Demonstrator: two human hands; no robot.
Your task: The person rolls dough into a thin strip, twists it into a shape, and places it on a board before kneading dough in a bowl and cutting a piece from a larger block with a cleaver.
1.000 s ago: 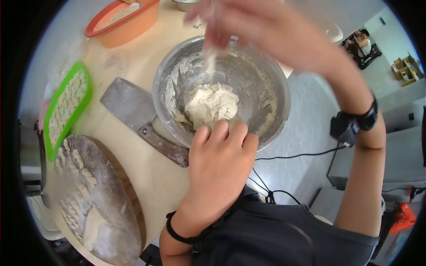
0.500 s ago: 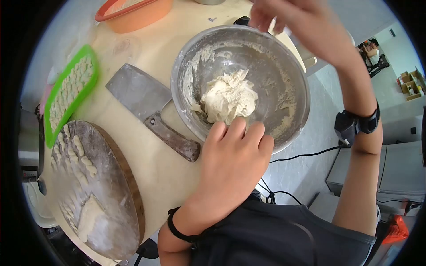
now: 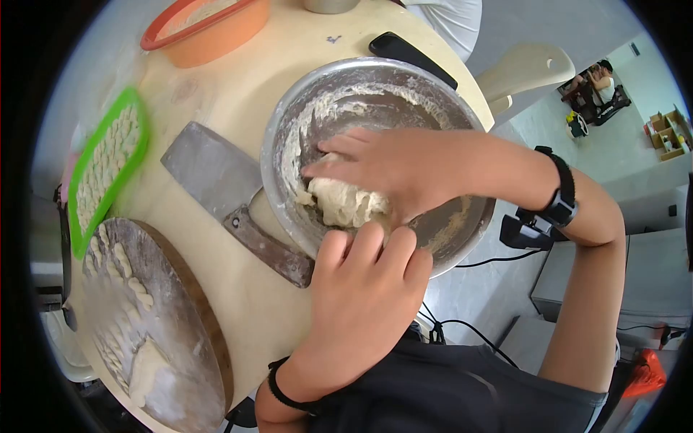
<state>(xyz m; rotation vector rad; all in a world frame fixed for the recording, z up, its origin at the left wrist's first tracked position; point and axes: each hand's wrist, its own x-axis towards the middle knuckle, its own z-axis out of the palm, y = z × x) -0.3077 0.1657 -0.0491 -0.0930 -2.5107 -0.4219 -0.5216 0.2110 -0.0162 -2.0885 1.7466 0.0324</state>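
Note:
A metal bowl (image 3: 465,245) holds a lump of pale, sticky dough (image 3: 343,203), with smears of dough on its inner wall. My left hand (image 3: 368,289) is closed over the near rim, its fingertips hidden inside the bowl. Inside the bowl, my right hand (image 3: 390,162) lies over the top of the dough, fingers and thumb round it, covering part of the lump. Left of the bowl lies a floury cleaver (image 3: 213,169) with its handle toward me.
A round wooden board (image 3: 184,325) with flour and small dough pieces is at lower left. Beyond it are a green tray (image 3: 137,148) of dough pieces and an orange basin (image 3: 224,36). A black object (image 3: 411,58) lies behind the bowl. A seated person (image 3: 603,81) is far off.
My right hand has come down from above the bowl's far rim onto the dough. My left hand stays at the near rim. The bowl appears slightly lower and further left in view.

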